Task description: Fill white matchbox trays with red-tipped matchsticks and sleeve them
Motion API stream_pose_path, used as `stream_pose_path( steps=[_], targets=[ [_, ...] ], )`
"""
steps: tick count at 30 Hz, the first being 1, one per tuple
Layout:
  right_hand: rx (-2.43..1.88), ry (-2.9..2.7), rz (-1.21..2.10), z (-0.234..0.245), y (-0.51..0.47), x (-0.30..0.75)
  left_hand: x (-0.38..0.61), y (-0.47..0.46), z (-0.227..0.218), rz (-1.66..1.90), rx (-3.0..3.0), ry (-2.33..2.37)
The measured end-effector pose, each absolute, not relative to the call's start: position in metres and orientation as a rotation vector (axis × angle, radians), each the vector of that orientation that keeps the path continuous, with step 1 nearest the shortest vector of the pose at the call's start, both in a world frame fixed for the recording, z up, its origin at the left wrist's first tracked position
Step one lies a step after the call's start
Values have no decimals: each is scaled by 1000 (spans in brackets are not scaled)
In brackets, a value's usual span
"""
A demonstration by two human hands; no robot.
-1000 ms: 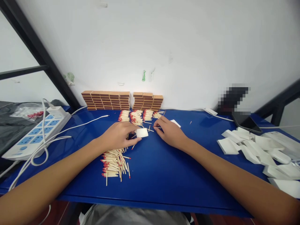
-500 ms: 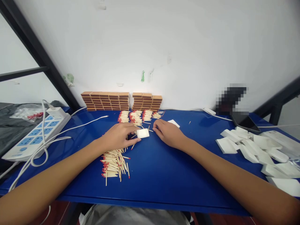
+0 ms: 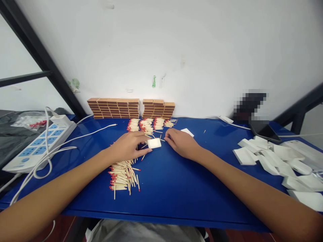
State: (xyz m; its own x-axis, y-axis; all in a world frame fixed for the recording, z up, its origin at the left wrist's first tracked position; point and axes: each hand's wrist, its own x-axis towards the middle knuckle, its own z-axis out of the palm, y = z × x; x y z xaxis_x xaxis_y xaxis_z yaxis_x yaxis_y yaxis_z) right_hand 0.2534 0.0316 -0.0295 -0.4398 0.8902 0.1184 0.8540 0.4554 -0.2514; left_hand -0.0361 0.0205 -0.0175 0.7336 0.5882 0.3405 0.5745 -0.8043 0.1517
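A small white matchbox tray [image 3: 154, 143] is held at its left end between the thumb and fingers of my left hand [image 3: 128, 146]. To the right of it, my right hand [image 3: 180, 141] rests on the table with its fingers curled in and the fingertips turned from view. A match end shows beside those fingertips; whether they grip it I cannot tell. Loose matches [image 3: 123, 176] with red heads lie in a heap below my left hand, partly covered by it. Beyond both hands, more matches [image 3: 146, 125] are grouped in several bunches.
Stacked matchboxes [image 3: 113, 108] line the wall. Several white trays [image 3: 271, 159] are piled at the right, near a dark phone [image 3: 263, 130]. A white piece [image 3: 187, 132] lies behind my right hand. The power strip [image 3: 40, 143] and its cables occupy the left of the blue table [image 3: 171, 195].
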Motion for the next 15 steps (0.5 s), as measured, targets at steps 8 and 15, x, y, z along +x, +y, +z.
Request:
stream_pose_path(
  steps=[8, 15],
  targets=[
    [-1468, -2442, 186, -35, 33, 254, -37, 21, -18, 570, 2882, 976],
    [-1381, -2351, 152, -45, 37, 256, -36, 21, -19, 594, 2890, 956]
  ],
)
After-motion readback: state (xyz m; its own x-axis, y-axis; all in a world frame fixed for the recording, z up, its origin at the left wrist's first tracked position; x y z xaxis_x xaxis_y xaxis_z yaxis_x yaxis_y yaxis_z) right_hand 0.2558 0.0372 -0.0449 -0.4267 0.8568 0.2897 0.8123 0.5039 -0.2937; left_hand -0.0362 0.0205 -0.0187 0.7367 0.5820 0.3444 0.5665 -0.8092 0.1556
